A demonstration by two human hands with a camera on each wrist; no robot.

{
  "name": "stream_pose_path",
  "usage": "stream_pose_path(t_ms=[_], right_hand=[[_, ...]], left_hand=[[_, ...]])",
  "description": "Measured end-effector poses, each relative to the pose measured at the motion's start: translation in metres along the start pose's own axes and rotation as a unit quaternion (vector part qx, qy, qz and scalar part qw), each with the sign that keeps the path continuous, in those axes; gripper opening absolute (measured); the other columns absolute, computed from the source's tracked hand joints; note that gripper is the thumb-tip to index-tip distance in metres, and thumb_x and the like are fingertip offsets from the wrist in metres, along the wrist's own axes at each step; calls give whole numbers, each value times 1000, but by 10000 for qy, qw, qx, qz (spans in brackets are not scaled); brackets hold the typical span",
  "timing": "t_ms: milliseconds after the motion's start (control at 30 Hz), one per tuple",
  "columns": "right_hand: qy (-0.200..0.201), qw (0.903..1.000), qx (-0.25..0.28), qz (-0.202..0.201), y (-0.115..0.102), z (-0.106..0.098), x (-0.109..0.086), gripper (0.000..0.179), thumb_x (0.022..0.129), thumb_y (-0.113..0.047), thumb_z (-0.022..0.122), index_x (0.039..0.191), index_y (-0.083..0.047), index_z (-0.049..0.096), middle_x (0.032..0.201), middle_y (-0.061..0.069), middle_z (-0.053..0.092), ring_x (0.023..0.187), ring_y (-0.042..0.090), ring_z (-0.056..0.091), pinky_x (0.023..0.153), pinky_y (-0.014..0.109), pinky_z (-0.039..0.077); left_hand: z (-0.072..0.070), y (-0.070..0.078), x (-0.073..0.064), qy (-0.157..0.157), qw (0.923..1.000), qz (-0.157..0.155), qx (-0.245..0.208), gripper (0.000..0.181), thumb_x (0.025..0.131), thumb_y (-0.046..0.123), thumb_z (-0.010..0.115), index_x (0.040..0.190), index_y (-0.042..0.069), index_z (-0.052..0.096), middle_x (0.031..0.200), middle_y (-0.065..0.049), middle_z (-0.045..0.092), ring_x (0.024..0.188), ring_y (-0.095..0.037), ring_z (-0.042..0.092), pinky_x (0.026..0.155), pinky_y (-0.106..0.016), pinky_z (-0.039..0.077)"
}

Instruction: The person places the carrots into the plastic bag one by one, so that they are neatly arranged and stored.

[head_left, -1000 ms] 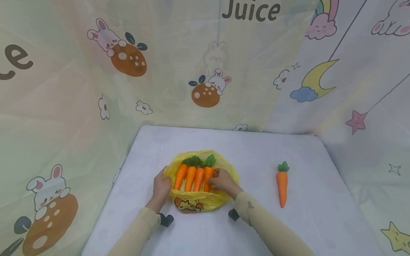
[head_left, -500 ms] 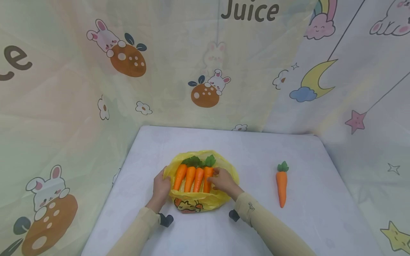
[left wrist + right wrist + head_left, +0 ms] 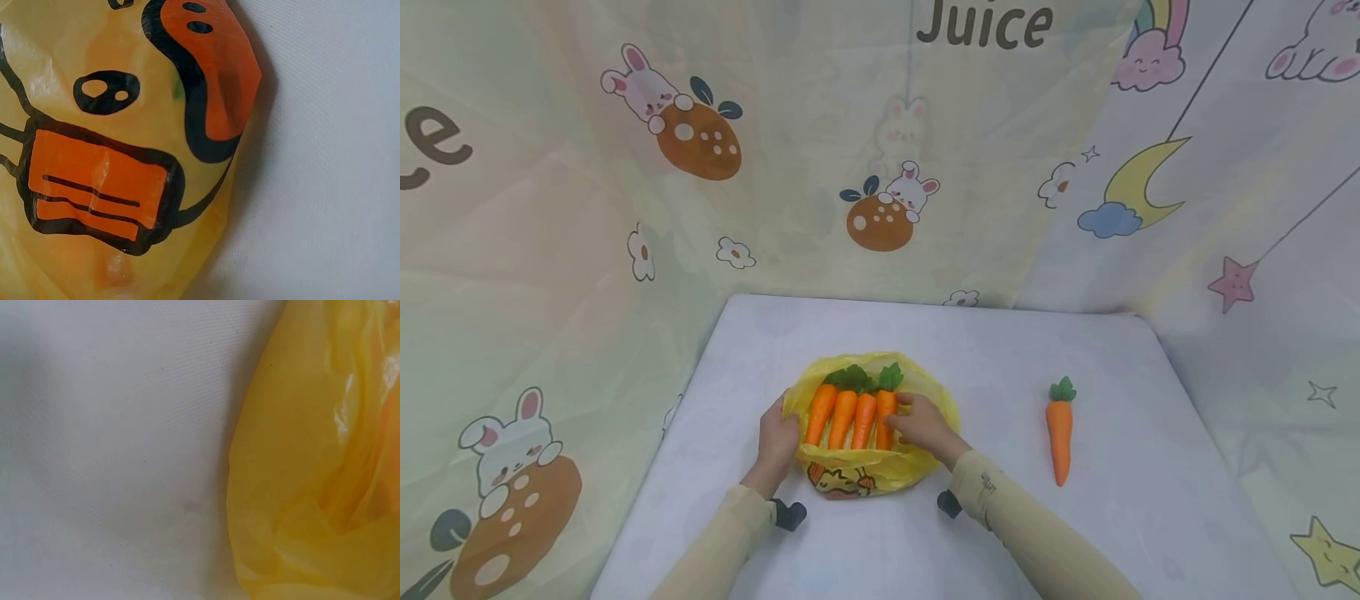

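A yellow plastic bag (image 3: 934, 390) lies on the table with its mouth spread wide. Several orange carrots (image 3: 843, 419) with green tops rest side by side in the opening. My left hand (image 3: 778, 439) grips the bag's left rim, thumb on the inside. At the right end of the row, my right hand (image 3: 928, 424) holds the rightmost carrot (image 3: 886, 417) by its right side, some fingers hidden. A printed cartoon face on the bag (image 3: 206, 265) fills much of the left wrist view; neither hand shows there. The right wrist view has only the bag's crinkled side (image 3: 269, 456) and table.
One more carrot (image 3: 1060, 442) lies by itself on the white table (image 3: 1120, 375), right of the bag, leaves pointing away. A printed cloth backdrop (image 3: 797, 167) rises behind the table and along both sides.
The carrots in the bag have shifted very slightly under my right hand. Both hands and the bag otherwise stay in place.
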State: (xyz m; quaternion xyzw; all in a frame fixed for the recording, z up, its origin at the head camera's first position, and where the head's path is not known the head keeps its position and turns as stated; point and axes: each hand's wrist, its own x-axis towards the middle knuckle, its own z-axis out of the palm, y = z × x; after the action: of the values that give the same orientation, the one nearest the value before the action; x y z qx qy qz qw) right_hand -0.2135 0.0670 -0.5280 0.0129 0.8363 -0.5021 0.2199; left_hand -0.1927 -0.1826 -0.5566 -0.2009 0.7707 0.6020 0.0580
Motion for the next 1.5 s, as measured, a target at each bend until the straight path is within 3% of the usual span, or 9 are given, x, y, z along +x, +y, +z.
stream_pose_path(t_ms=[233, 400, 600, 800, 933, 1167, 1267, 1400, 1500], right_hand=[[-250, 9997, 37, 31, 2, -1, 0, 68, 94, -17, 69, 150, 8, 39, 151, 27, 43, 97, 31, 69, 78, 39, 62], [-195, 9995, -224, -54, 1, -4, -3, 72, 93, -20, 70, 152, 7, 37, 142, 26, 53, 92, 32, 70, 78, 39, 62], [218, 9914, -1110, -659, -4, -13, -14, 71, 94, -27, 69, 151, 4, 40, 150, 23, 46, 121, 37, 60, 95, 48, 56], [783, 9678, -1870, -1490, -10, -33, -25, 69, 94, -27, 72, 150, 0, 43, 154, 16, 42, 125, 32, 58, 96, 46, 55], [1190, 9466, -2249, -1980, -13, -51, -29, 68, 93, -26, 73, 150, -1, 45, 153, 14, 44, 123, 30, 60, 93, 43, 57], [2119, 8775, -3550, -2431, -9, -83, -28, 75, 91, -31, 75, 152, -2, 42, 152, 16, 45, 133, 32, 51, 107, 47, 47], [2443, 8556, -3873, -2415, -6, -99, -29, 83, 88, -33, 78, 153, -1, 39, 153, 18, 42, 133, 35, 50, 105, 48, 48], [2947, 8396, -3993, -2210, 5, -124, -28, 91, 83, -35, 83, 152, 4, 38, 151, 23, 43, 131, 40, 51, 103, 52, 49], [3166, 8502, -3834, -1727, 18, -144, -25, 97, 81, -36, 85, 153, 5, 34, 152, 26, 39, 131, 43, 49, 103, 56, 48]], left_hand=[[-1, -2, 0, 8, 10000, -31, 45, 57, 102, 5, 36, 159, 3, 28, 161, -16, 34, 144, -34, 35, 119, -51, 28], [-1, 0, 0, 45, 10000, -7, 16, 58, 102, 4, 36, 159, 2, 27, 161, -17, 33, 144, -35, 34, 119, -52, 27], [-1, 1, 0, 80, 9999, -92, 93, 58, 103, 6, 36, 159, 3, 25, 162, -16, 30, 145, -35, 32, 120, -51, 26], [-1, 1, -1, 65, 9999, -83, 121, 58, 103, 6, 36, 159, 3, 26, 163, -16, 30, 146, -35, 32, 119, -52, 26], [-1, 1, -2, 43, 9999, -71, 105, 58, 103, 5, 35, 160, 3, 26, 163, -16, 30, 146, -36, 32, 119, -52, 27], [-1, 1, -4, 41, 9999, -88, 70, 58, 102, 5, 35, 160, 3, 25, 163, -16, 28, 147, -35, 30, 119, -52, 26], [-1, 2, -4, 41, 9999, -76, 90, 58, 102, 5, 35, 160, 2, 25, 163, -17, 28, 146, -36, 31, 119, -52, 27], [-1, 3, -5, 44, 9999, -80, 81, 58, 102, 5, 35, 159, 2, 25, 163, -17, 28, 146, -37, 31, 119, -53, 27], [-1, 3, -5, 55, 9999, -100, 74, 58, 102, 5, 35, 159, 2, 25, 163, -17, 28, 146, -36, 31, 119, -52, 27]])
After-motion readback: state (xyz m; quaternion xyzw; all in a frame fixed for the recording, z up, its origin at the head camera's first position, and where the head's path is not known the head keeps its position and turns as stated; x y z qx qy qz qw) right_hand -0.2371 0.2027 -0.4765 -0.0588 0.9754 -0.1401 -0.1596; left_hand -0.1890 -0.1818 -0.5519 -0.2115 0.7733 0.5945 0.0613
